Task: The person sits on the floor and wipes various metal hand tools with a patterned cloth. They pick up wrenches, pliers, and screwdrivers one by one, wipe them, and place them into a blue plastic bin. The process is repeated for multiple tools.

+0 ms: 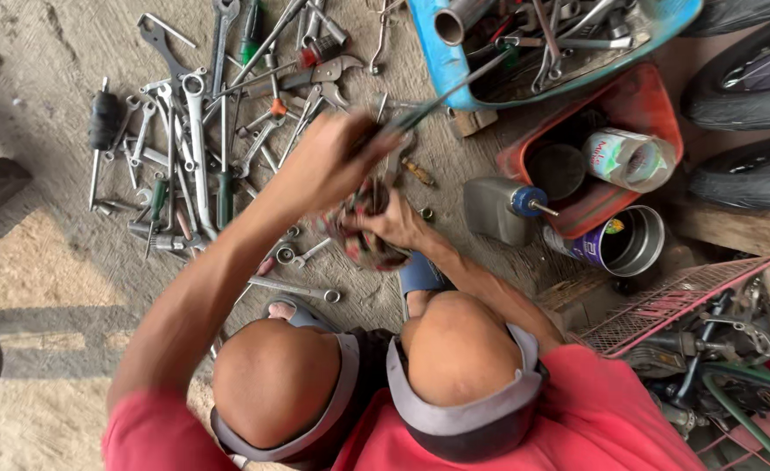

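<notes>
Seen from the head camera, the person is squatting over a concrete floor [45, 262], knees showing at the bottom of the view.

Left hand [337, 157] is closing in a fist around the handle end of a long, thin metal tool [455, 87]. The shaft is running up and to the right from the fist toward the blue tray [429, 52]. Right hand [394, 222] is gripping a bunched rag [363, 235], just below the left fist; the fingers are wrapping around the cloth.

Handling, as a judgement: the tool is looking stiff and slim, probably steel, light for its length but likely greasy, so slippery on the bare shaft. The best hold is the thicker handle end where the fist is sitting now. The rag is soft, limp, crushing to any shape; it can be taken anywhere and gives grip on oily metal.

Looks: the tool is dark grey and blurring with motion; its tip cannot be made out against the tray. The rag is dirty, mottled red and dark, crumpled into a wad.

Around the rag: left of it, a spread of wrenches and spanners [197, 131] lying flat on the floor. Right of it, a grey oil bottle [494, 209] with a blue cap, then a red tub [642, 105] and an open tin can [633, 240]. Tyres [742, 96] far right.
</notes>
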